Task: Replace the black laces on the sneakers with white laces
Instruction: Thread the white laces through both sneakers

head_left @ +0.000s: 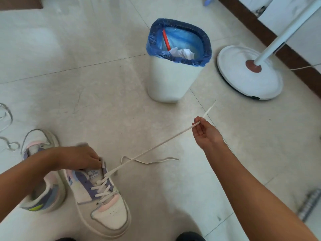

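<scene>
A white, lilac and pink sneaker (104, 202) stands on the floor at the lower left, toe towards me, with a white lace (156, 146) crossed through its eyelets. My left hand (83, 158) grips the top of the sneaker at its collar. My right hand (204, 132) is raised to the right and pinches one lace end, pulling it taut from the top eyelets. The other lace end (152, 160) lies loose on the floor. A second sneaker (43, 181) sits behind my left arm, partly hidden.
A white bin (171, 79) with a blue bag stands ahead at the centre. A fan's round white base (250, 73) is to the right. Loose laces (7, 119) lie at the far left edge. A corrugated metal hose (309, 204) lies at the lower right.
</scene>
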The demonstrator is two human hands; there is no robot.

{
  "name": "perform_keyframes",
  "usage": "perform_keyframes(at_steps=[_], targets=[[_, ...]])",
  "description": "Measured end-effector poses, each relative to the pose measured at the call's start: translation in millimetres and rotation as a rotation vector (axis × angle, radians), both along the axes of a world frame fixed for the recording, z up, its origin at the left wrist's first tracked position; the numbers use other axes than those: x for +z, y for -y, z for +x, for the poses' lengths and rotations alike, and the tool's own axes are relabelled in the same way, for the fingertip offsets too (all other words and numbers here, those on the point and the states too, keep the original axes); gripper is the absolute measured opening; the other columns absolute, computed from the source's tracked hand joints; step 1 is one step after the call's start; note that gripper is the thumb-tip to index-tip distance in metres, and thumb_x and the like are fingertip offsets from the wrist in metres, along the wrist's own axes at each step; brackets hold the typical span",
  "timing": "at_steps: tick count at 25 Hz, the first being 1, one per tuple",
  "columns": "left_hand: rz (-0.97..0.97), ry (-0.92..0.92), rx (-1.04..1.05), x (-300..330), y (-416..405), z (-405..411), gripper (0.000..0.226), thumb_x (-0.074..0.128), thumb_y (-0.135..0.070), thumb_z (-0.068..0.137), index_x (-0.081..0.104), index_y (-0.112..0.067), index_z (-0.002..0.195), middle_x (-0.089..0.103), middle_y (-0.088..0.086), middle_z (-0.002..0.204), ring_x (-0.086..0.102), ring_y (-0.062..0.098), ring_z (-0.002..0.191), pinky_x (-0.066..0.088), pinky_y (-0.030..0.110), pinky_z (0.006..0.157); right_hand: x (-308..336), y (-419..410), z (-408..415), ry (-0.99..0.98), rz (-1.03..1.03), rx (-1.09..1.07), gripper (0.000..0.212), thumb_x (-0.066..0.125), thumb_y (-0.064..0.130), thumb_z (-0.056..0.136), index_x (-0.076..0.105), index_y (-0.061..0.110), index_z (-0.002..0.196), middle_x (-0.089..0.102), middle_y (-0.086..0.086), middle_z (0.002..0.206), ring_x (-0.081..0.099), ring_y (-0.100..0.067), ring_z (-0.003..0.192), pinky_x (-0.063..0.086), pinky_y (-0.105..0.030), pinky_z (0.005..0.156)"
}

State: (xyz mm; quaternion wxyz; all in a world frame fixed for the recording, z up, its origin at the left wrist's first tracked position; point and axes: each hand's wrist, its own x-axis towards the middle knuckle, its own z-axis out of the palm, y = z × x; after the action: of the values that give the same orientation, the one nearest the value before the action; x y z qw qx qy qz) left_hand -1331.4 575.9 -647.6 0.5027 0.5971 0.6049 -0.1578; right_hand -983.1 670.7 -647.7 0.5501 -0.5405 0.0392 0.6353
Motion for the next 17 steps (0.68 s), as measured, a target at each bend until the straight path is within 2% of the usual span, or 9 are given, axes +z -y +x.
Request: perform_keyframes(at_steps=[4,7,11,14,17], targets=[[-0.003,0.007,0.043,-14,-3,-11,0.039,0.061,-0.022,0.087,0.050,-0.018,0.050,0.043,-0.004,0.051,0.037,0.009,0.049,0.035,0.025,0.055,-1,-8,13,0.034,0.021,-0.042,0.008,0.054,0.000,0.092,0.060,0.002,0.087,0.063,-0.007,0.084,0.063,-0.013,0.076,0.057,-0.023,0.063],[0.010,-0.053,0.007,-20,-1,-15,0.041,0.060,-0.023,0.087,0.050,-0.018,0.047,0.043,-0.009,0.047,0.037,0.005,0.045,0.036,0.020,0.054,3,-16,25,0.026,0.064,-0.108,0.010,0.052,-0.001,0.093,0.058,0.003,0.086,0.061,-0.006,0.083,0.061,-0.012,0.073,0.057,-0.022,0.067],[0.009,-0.120,-0.014,-24,3,-17,0.044,0.060,-0.023,0.088,0.049,-0.019,0.046,0.044,-0.009,0.047,0.039,0.005,0.047,0.036,0.019,0.056,6,-21,38,0.007,0.109,-0.160,0.009,0.053,-0.003,0.092,0.056,0.004,0.097,0.064,-0.006,0.080,0.062,-0.011,0.072,0.055,-0.024,0.077],[-0.025,-0.148,-0.009,-22,4,-15,0.042,0.059,-0.023,0.089,0.049,-0.021,0.048,0.046,-0.009,0.050,0.040,0.005,0.048,0.035,0.018,0.056,8,-21,40,0.013,0.148,-0.139,0.012,0.053,-0.004,0.091,0.057,0.007,0.089,0.065,-0.007,0.073,0.062,-0.013,0.068,0.057,-0.025,0.072],[-0.052,-0.141,0.010,-7,4,-10,0.035,0.056,-0.025,0.090,0.056,-0.016,0.056,0.048,-0.006,0.054,0.041,0.003,0.047,0.034,0.014,0.053,12,-19,35,0.047,0.213,-0.065,0.013,0.052,-0.004,0.091,0.057,0.007,0.089,0.061,-0.006,0.079,0.061,-0.012,0.066,0.057,-0.023,0.068]])
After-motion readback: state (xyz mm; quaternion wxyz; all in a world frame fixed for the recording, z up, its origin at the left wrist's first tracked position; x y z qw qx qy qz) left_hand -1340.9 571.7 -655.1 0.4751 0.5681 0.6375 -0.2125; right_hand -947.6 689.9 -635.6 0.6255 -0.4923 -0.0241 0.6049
